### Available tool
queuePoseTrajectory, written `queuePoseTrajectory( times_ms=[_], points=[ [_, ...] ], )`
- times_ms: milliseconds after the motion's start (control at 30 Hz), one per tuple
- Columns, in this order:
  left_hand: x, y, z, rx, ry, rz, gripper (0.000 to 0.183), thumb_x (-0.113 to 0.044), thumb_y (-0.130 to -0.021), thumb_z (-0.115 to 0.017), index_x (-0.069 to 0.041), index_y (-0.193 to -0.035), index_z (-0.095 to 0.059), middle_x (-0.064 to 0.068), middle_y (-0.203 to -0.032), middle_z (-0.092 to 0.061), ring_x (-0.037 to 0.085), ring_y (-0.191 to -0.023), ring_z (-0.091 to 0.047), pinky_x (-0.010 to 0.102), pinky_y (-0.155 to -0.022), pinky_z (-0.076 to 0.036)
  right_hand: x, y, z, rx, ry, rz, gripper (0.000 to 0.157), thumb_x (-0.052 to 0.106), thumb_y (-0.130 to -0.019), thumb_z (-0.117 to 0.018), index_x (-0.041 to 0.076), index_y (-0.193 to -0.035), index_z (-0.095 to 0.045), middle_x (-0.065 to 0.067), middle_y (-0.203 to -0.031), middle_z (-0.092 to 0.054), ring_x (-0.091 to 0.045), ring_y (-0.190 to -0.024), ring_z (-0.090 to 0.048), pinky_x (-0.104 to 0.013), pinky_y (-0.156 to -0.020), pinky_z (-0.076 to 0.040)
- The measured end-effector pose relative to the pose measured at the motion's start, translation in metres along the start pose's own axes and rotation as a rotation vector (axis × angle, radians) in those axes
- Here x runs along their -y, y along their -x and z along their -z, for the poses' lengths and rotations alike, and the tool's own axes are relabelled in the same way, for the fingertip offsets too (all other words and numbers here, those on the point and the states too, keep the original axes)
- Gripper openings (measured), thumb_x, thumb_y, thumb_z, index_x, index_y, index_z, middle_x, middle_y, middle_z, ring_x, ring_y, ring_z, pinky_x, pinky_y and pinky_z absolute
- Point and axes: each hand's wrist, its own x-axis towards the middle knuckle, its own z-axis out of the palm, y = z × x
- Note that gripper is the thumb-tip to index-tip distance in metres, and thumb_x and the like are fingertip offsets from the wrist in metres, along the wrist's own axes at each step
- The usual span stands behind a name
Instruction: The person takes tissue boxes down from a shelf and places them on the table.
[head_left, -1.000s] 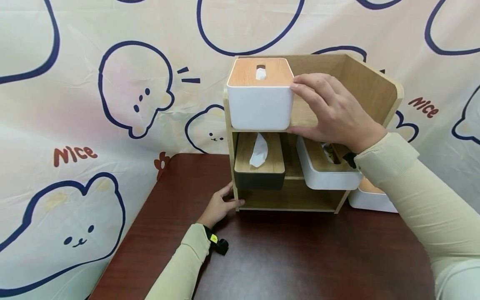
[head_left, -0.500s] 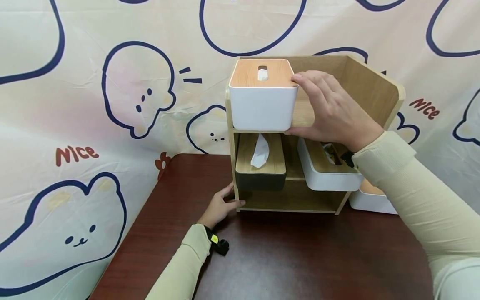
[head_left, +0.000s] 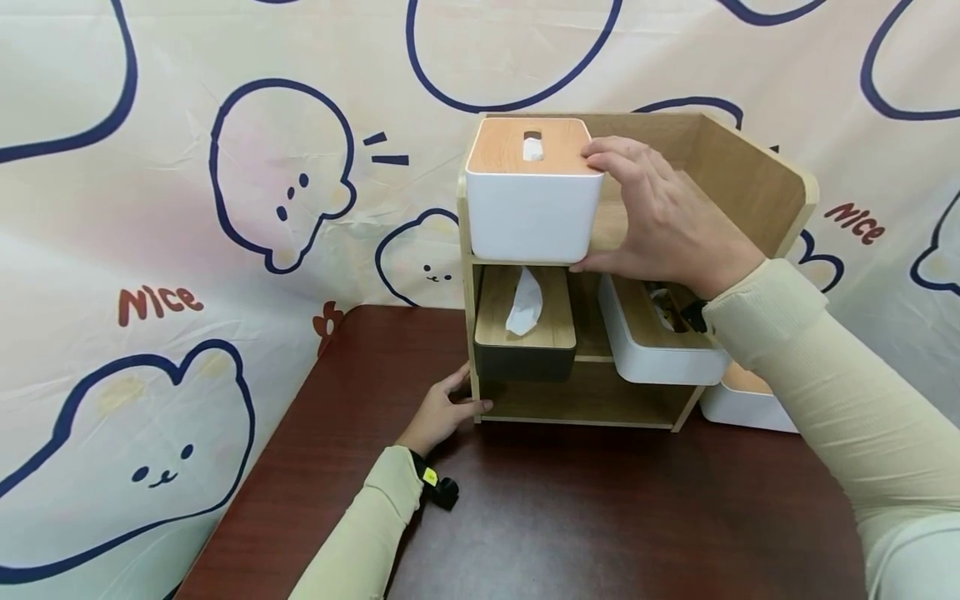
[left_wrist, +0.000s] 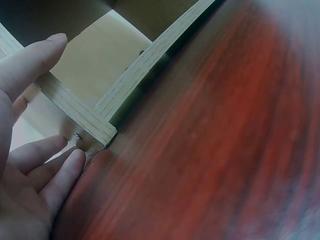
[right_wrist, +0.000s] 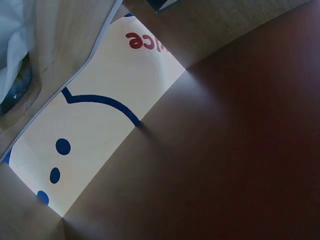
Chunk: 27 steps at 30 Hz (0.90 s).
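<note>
A white tissue box point(head_left: 532, 217) with a light wood lid stands on the top left of a small wooden shelf point(head_left: 750, 183) in the head view. My right hand point(head_left: 667, 217) holds its right side, fingertips over the lid's right edge and thumb at the lower front corner. Down at the shelf's left side panel, my left hand point(head_left: 442, 412) grips the bottom front corner. The left wrist view shows the thumb on the inner side of this panel point(left_wrist: 75, 110) and the other fingers outside. The right hand itself is outside the right wrist view.
Below, a dark tissue box point(head_left: 525, 362) with a wood lid and a white tissue sticks out of the middle tier. Right of it sits a white box point(head_left: 667, 365) with a wood lid. Another white box point(head_left: 750, 408) stands on the dark red table point(head_left: 600, 508) beside the shelf.
My right fingertips have shifted from the box's right side up onto the lid's edge. The whole head view has slid slightly. The left hand keeps its hold on the shelf.
</note>
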Motion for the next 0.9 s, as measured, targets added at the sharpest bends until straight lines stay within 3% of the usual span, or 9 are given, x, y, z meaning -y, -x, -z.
queuePoseTrajectory(
  times_ms=[200,367,533,667,900],
  points=[
    [-0.001,0.001,0.000,0.007,0.007,0.004,0.080,-0.039,-0.074,-0.086,-0.042,-0.142,-0.045,-0.007,-0.138,-0.052,0.016,-0.125,-0.048,0.040,-0.097,-0.043,-0.001,-0.001,-0.004,-0.010,-0.024,0.009,0.109,0.025,-0.052,-0.098,-0.001,-0.133,-0.030,-0.024,-0.140,-0.041,-0.037,-0.130,-0.039,-0.044,-0.109,-0.028],
    [-0.004,0.001,0.000,0.029,0.016,0.027,0.082,-0.030,-0.078,-0.084,-0.035,-0.148,-0.041,-0.003,-0.144,-0.048,0.017,-0.127,-0.046,0.037,-0.096,-0.044,-0.001,-0.001,-0.006,-0.036,0.013,0.023,0.107,0.026,-0.053,-0.097,-0.002,-0.133,-0.032,-0.024,-0.139,-0.043,-0.039,-0.125,-0.044,-0.044,-0.107,-0.032],
    [-0.020,0.007,0.002,0.062,-0.005,0.037,0.083,-0.027,-0.080,-0.083,-0.028,-0.150,-0.039,0.000,-0.145,-0.047,0.019,-0.127,-0.047,0.036,-0.097,-0.043,-0.001,0.000,-0.006,-0.052,0.019,0.058,0.104,0.026,-0.054,-0.095,-0.003,-0.132,-0.033,-0.025,-0.138,-0.043,-0.041,-0.123,-0.044,-0.045,-0.107,-0.033],
    [-0.034,0.014,0.003,0.060,-0.017,0.007,0.080,-0.026,-0.081,-0.081,-0.024,-0.150,-0.040,0.003,-0.144,-0.048,0.021,-0.127,-0.046,0.040,-0.099,-0.042,-0.001,0.002,-0.005,-0.057,0.026,0.073,0.101,0.029,-0.058,-0.093,-0.003,-0.133,-0.033,-0.025,-0.138,-0.042,-0.041,-0.124,-0.044,-0.045,-0.107,-0.032],
    [-0.035,0.016,0.003,0.051,-0.019,0.000,0.080,-0.026,-0.080,-0.082,-0.026,-0.149,-0.042,0.002,-0.142,-0.050,0.020,-0.128,-0.045,0.042,-0.099,-0.041,0.000,0.003,-0.006,-0.086,0.024,0.098,0.088,0.038,-0.073,-0.083,-0.004,-0.132,-0.034,-0.027,-0.136,-0.043,-0.043,-0.122,-0.043,-0.047,-0.107,-0.032]
  ],
)
